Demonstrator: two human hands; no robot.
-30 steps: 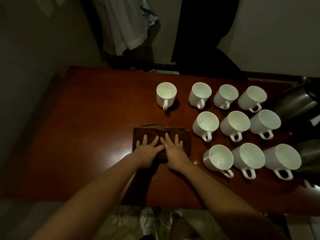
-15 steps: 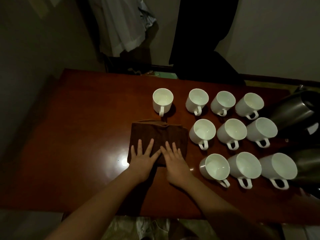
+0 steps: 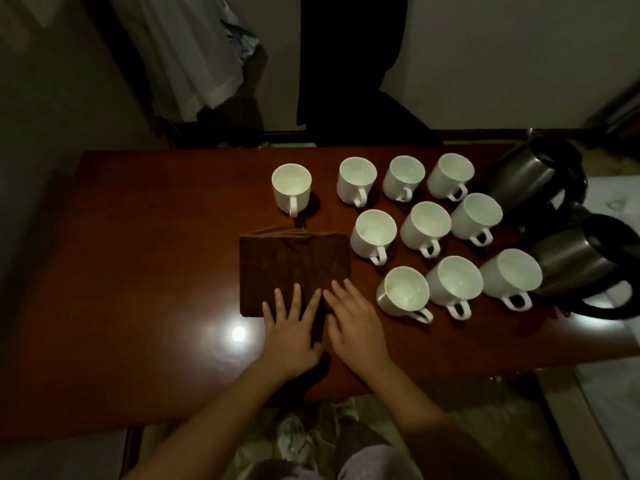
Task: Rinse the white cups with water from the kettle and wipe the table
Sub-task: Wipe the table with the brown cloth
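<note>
Now my left hand (image 3: 289, 332) and right hand (image 3: 356, 327) lie flat, fingers spread, pressing the brown cloth (image 3: 294, 268) onto the surface (image 3: 138, 271).

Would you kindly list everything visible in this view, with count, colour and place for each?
Table: one, reddish-brown and glossy, filling the middle of the view.
Cups: ten, white, upright with handles toward the person; nine in a three-by-three block right of centre, one standing apart to their left.
Kettles: two, steel with black trim, at the right end of the table; the nearer one beside the closest cup row.
Cloth: one, dark brown, folded flat left of the cups.
Hanging garments: pale, beyond the table.
Left hand: flat, fingers on the cloth's near edge.
Right hand: flat beside it, fingertips on the cloth.
</note>
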